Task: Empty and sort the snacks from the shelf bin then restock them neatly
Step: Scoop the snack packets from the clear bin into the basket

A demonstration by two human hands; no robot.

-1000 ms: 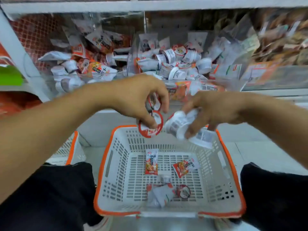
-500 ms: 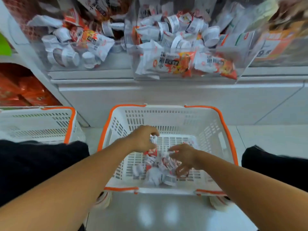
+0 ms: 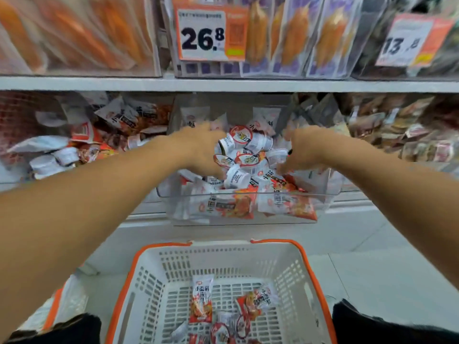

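Snacks (image 3: 238, 155) heaped in clear shelf bin (image 3: 248, 194), both hands in the pile
Left hand (image 3: 201, 150) and right hand (image 3: 301, 151) blurred; grip unclear, basket (image 3: 149, 264) below

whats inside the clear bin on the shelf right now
The clear bin holds a heap of small white snack cups on top and flat orange-and-white packets along its front wall. Both hands reach in, covering the heap's sides; the bottom is hidden.

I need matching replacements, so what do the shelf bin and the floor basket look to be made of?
Shelf bin: clear, glossy rigid plastic, probably acrylic; the packets show through its front wall. Floor basket: white, matte moulded plastic with slotted walls and an orange rim.
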